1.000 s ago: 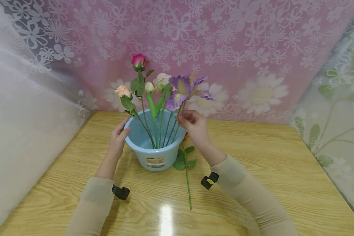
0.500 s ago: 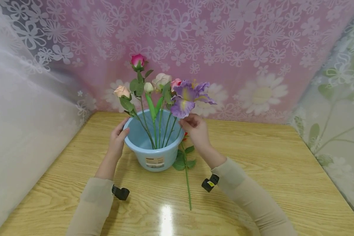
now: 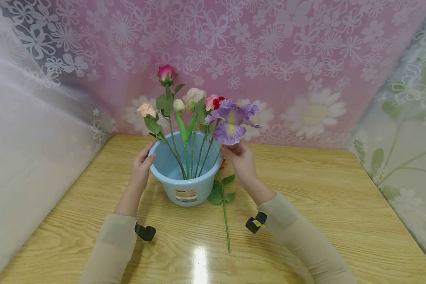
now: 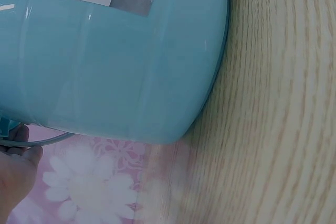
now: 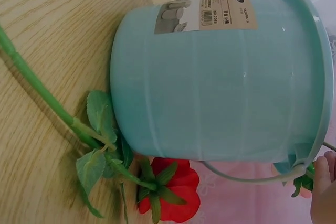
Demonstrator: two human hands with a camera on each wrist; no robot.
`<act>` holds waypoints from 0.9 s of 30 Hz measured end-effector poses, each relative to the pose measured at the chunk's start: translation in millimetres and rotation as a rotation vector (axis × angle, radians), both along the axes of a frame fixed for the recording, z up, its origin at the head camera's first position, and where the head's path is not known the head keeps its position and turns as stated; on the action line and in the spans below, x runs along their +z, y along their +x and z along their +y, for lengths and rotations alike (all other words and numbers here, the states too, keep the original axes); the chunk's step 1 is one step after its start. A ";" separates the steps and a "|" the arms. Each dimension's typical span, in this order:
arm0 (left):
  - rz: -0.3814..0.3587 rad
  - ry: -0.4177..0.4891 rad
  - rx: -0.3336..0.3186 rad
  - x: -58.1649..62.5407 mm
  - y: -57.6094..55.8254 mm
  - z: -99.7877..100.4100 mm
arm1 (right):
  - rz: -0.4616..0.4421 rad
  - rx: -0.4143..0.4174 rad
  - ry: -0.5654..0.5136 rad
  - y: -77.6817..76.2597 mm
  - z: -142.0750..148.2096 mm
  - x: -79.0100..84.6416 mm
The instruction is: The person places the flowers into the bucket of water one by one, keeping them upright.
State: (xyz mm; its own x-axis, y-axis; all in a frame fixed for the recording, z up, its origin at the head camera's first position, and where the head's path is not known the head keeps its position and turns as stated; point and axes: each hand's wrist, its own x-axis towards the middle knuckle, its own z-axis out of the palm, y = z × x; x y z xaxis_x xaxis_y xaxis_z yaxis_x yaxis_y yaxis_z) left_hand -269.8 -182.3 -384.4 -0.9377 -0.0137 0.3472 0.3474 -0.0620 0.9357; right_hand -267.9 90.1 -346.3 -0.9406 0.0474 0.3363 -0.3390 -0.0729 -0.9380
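Observation:
A light blue bucket [image 3: 170,191] stands upright on the table, holding several artificial flowers. My left hand [image 3: 141,163] grips its rim at the left, thumb inside; in the left wrist view the fingers [image 4: 32,155] are beside the handle. At the right rim my right hand [image 3: 242,162] pinches the stem of a purple iris [image 3: 231,123], whose bloom hangs just above the fingers and partly hides them. The iris stem slants down into the bucket. Among the other flowers are a magenta rose [image 3: 165,73], a peach rose [image 3: 147,109] and a white bud [image 3: 179,105].
A red rose [image 5: 176,190] lies on the wooden table [image 3: 323,205], right beside the bucket, its green stem [image 3: 226,225] pointing towards the front edge. Behind the table hangs a pink floral curtain [image 3: 269,47]. Pale sheets [image 3: 32,157] close off both sides.
My right hand has moved slightly right and down with the iris, whose bloom has turned to face forward. Pink and red blooms behind it have come into view. The left hand stays put.

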 end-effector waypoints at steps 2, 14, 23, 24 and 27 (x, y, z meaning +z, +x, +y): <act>-0.001 -0.002 0.000 0.1 0.0 0.0 | -0.036 -0.007 -0.003 0.4 2.9 -1.2; 0.011 0.010 0.012 -2.6 -3.2 -1.4 | -0.151 -0.011 0.021 2.8 23.5 -15.5; 0.013 0.020 0.000 -2.1 -2.6 -1.0 | -0.201 0.034 0.149 3.8 31.9 -32.7; 0.012 0.018 -0.001 -2.0 -2.5 -1.0 | -0.204 0.040 0.171 3.9 32.1 -34.6; 0.013 0.012 -0.001 -1.9 -2.0 -1.0 | -0.210 0.055 0.241 4.1 32.3 -40.8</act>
State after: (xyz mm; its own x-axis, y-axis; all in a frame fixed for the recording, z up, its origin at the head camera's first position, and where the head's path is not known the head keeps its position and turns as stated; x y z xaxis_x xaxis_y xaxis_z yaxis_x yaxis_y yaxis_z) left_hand -271.8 -183.3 -386.3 -0.9331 -0.0167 0.3593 0.3595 -0.0732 0.9303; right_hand -263.7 122.5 -387.0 -0.9896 -0.0625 0.1296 -0.1376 0.1470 -0.9795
